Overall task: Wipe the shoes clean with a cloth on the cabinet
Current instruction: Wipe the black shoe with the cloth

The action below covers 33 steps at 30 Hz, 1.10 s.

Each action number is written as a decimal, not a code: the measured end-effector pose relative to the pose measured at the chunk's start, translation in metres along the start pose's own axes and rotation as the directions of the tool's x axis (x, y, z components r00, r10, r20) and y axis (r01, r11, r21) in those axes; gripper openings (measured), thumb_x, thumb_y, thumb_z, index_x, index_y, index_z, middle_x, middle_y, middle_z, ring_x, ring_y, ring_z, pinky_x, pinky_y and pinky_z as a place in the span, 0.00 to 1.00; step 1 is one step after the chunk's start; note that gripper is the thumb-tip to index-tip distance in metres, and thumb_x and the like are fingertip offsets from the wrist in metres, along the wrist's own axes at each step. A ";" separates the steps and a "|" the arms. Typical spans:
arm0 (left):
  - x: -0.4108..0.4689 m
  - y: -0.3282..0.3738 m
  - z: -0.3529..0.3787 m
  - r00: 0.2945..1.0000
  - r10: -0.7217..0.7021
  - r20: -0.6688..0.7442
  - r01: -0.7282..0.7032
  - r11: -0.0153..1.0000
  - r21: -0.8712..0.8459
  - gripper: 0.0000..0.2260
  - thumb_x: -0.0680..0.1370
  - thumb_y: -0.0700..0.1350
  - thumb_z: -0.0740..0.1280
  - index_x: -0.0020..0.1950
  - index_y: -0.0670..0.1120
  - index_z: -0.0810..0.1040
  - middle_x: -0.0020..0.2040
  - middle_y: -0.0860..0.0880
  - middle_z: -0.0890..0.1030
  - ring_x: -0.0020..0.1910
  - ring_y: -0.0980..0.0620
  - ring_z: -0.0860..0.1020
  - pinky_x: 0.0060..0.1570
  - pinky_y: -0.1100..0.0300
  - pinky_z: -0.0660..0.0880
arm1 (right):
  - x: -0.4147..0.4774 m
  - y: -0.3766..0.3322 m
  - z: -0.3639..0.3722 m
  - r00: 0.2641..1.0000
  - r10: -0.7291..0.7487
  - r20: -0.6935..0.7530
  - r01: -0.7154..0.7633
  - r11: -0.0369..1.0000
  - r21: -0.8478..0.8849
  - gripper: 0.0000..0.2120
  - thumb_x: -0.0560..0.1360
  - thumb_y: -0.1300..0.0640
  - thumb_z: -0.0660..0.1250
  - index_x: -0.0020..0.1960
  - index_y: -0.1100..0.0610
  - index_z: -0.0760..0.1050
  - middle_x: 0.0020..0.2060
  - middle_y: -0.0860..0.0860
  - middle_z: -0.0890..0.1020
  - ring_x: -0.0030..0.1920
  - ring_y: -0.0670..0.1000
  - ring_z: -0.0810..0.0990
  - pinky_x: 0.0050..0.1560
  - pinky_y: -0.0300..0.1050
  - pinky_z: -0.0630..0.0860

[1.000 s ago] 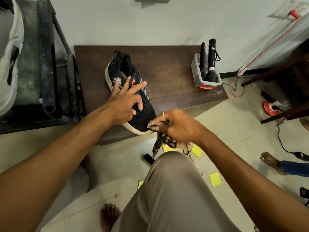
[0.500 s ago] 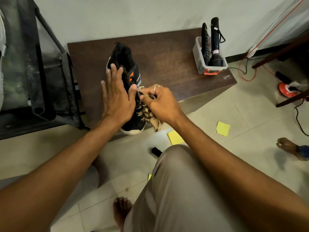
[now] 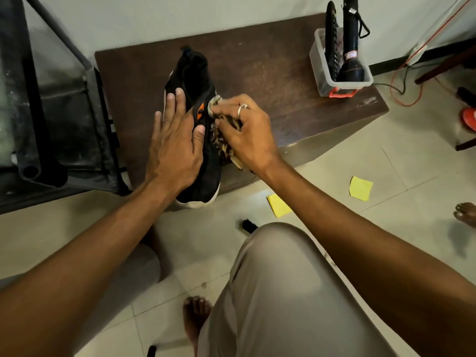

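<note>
Wiping seems under way: the black fabric shoe with white sole [image 3: 210, 173] lies on the dark brown wooden table [image 3: 270, 73], its toe over the near edge. The left hand [image 3: 175, 148] presses flat on it, grip open. The right hand [image 3: 249, 135] has its grip closed on a crumpled brown patterned cloth [image 3: 222, 137] against the shoe's right side. Only one shoe shows, so much may remain. A clear plastic box [image 3: 318, 68] with a black torch [image 3: 350, 42] stands far right, well apart and not in the way.

Most of the cloth [image 3: 222, 144] inside the right hand [image 3: 247, 135]; torch [image 3: 350, 47] top beyond upper edge.
</note>
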<state>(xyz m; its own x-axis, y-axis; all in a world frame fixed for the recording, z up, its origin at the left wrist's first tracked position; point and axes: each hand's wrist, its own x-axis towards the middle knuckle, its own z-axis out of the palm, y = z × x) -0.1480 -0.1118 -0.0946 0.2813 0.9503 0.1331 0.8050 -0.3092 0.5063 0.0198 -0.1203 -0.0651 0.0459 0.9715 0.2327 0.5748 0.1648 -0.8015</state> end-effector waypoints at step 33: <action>0.002 0.013 -0.020 0.955 -0.287 0.068 0.282 0.817 -0.504 0.43 0.78 0.68 0.63 0.84 0.51 0.46 0.84 0.53 0.44 0.82 0.55 0.42 0.81 0.49 0.43 | -0.024 -0.017 0.001 0.985 0.101 0.137 -0.105 0.994 0.020 0.06 0.77 0.63 0.70 0.51 0.57 0.85 0.46 0.45 0.82 0.48 0.43 0.80 0.52 0.38 0.77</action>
<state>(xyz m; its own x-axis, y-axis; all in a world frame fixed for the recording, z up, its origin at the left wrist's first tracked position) -0.1469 -0.1128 -0.0709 0.0732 0.9944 -0.0765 0.4734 0.0328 0.8802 0.0086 -0.1468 -0.0576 -0.0090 0.9973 0.0727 0.5505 0.0656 -0.8322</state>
